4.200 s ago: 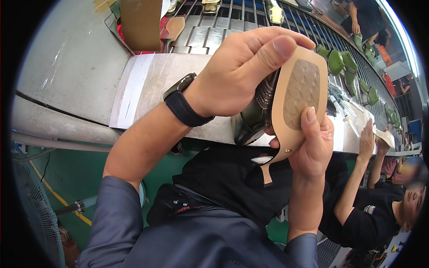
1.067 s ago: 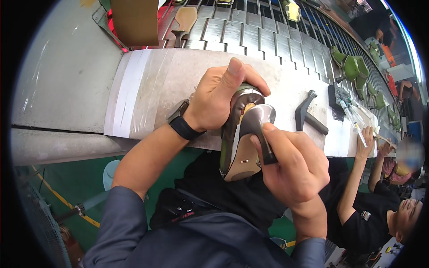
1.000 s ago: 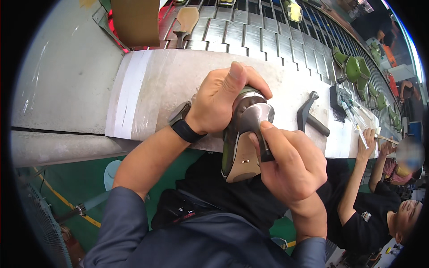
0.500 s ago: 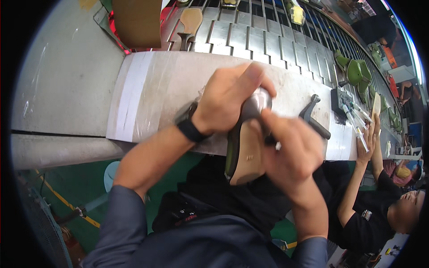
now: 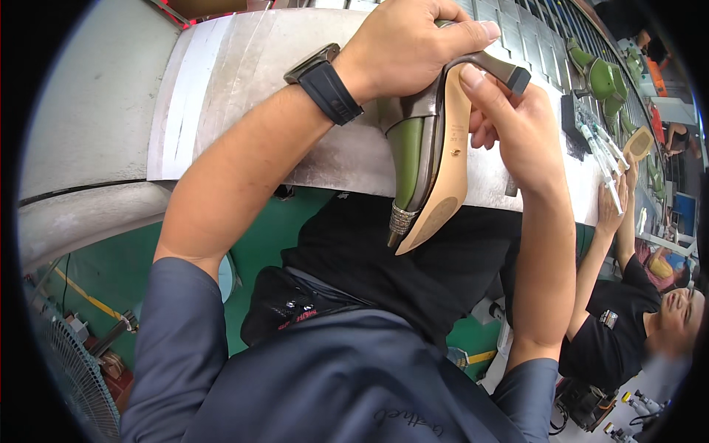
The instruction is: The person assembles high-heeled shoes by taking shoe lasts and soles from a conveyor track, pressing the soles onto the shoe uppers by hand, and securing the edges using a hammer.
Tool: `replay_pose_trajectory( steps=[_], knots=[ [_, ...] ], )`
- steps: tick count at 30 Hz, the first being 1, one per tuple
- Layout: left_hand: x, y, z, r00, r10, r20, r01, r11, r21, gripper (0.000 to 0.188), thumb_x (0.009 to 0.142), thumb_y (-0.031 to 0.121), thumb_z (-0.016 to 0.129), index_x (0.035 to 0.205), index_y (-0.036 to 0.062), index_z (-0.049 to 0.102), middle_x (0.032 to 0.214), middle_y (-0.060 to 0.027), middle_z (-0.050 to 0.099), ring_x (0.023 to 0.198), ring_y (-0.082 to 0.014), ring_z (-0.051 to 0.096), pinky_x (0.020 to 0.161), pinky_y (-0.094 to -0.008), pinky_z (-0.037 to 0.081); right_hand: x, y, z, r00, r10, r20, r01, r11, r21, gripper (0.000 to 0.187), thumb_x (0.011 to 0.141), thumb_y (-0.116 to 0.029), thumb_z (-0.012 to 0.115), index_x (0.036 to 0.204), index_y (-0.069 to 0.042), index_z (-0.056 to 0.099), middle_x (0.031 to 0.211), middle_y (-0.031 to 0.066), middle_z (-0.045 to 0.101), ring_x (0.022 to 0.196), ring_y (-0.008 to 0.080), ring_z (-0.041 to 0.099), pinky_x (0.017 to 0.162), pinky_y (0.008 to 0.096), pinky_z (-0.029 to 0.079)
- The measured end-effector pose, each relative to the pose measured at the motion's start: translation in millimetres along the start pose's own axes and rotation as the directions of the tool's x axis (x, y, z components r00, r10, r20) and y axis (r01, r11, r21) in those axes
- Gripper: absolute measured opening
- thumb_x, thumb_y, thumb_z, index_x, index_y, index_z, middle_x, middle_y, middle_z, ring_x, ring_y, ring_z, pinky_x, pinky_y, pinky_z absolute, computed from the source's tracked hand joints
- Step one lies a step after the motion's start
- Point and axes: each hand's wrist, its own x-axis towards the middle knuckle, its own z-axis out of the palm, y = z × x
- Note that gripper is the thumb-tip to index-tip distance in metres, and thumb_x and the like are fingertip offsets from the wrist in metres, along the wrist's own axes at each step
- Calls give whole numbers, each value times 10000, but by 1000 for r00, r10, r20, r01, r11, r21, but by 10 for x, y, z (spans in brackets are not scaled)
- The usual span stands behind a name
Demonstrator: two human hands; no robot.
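Observation:
A green and dark brown high-heeled shoe [image 5: 407, 159] is held over the bench edge, its pointed toe toward me and its beige sole turned to the right. A sparkling band circles the toe. My left hand [image 5: 413, 44], with a black watch on its wrist, is closed around the back of the shoe, its thumb lying by the heel. My right hand [image 5: 517, 125] presses its thumb on the sole beside the dark heel [image 5: 509, 74]; its other fingers curl behind, partly hidden.
The pale workbench [image 5: 295, 170] lies under my hands, with a slatted metal conveyor beyond. Tubes with thin tips [image 5: 602, 155] stand in a dark holder at right. Green shoes [image 5: 602, 77] line the conveyor. A co-worker [image 5: 624, 317] at right holds a pale sole-shaped piece [image 5: 637, 144].
Both hands and the shoe have moved away from me. The shoe has turned, so its heel and full sole show. The hammer on the bench is now mostly hidden by my right arm.

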Motion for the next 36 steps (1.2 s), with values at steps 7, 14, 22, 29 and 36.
replay_pose_trajectory(
  steps=[7,14,22,29,36],
  knots=[
    [-20,-28,19,999,26,20,-26,999,-31,344,998,281,672,993,-56,741,805,-127,741,731,-144,667,669,-325,542,100,-13,18,1000,-20,-7,19,985,-173,413,862,-405,845,772,-32,691,644,-17,613,571,75,578,529,247,473],
    [-6,51,20,994,105,2,-105,992,71,346,985,269,673,956,-67,746,795,-173,744,727,-177,694,680,-331,549,69,83,46,971,-238,-6,231,949,-213,319,854,-281,872,893,5,735,634,-39,588,577,49,517,532,246,407],
    [-2,110,56,997,-63,-54,62,998,-27,350,989,274,671,949,-65,753,819,-169,760,752,-164,703,694,-325,551,-126,137,243,988,-145,-62,151,983,101,357,870,-189,866,1107,22,702,816,26,689,708,72,635,650,257,547],
    [65,-146,-89,999,-7,-42,-2,978,-209,332,1032,268,642,951,-41,733,829,-52,715,758,-84,611,675,-277,507,186,71,200,989,-46,-137,20,982,-186,429,847,-398,871,948,-5,730,770,32,710,681,96,668,625,287,557],
    [-1220,-118,-312,878,367,-308,-265,907,327,462,865,328,869,1150,20,675,1145,-87,667,1079,-194,615,921,-338,515,-247,-58,160,900,-430,77,367,649,-667,549,744,-344,913,1158,-34,728,1172,170,735,1099,327,689,958,417,536]
  ],
)
